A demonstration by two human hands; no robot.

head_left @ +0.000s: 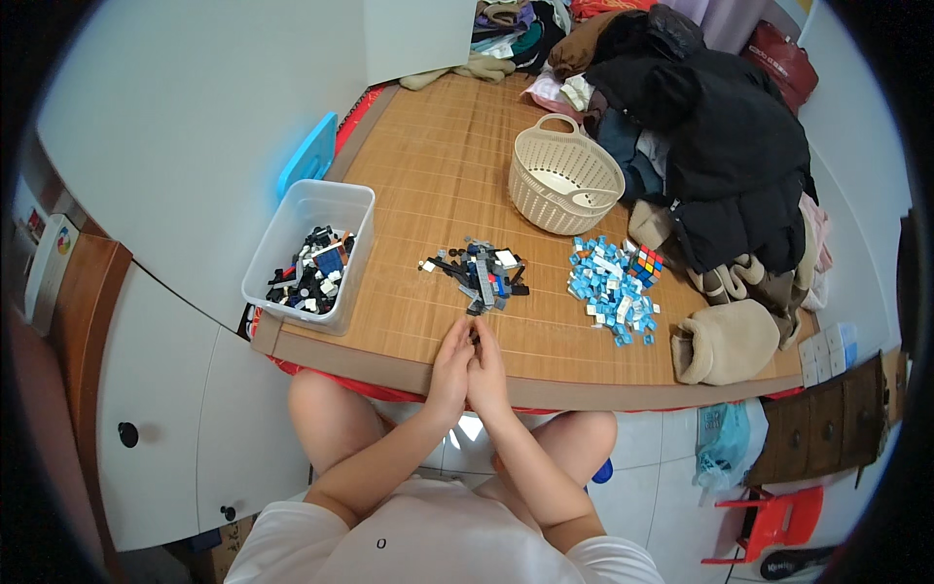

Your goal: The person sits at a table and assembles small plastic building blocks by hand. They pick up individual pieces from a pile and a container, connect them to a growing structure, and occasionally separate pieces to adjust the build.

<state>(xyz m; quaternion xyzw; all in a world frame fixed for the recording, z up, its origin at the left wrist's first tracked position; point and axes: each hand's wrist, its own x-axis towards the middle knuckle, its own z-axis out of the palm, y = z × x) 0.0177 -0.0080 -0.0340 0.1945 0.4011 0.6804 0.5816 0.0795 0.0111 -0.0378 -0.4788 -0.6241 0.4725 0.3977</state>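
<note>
Tan matting (438, 146) bears toy bricks (484, 277) — clothes (720, 146) heaped right, cabinet (156, 380) left.

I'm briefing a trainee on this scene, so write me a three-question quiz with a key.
1. On which side of the left hand does the translucent bin stand?
2. True or false: the puzzle cube lies outside the beige basket.
3. Which is nearest to the right hand?
A) the beige basket
B) the dark mixed brick pile
C) the blue-and-white piece pile

Key: 1. The left side. 2. True. 3. B.
</note>
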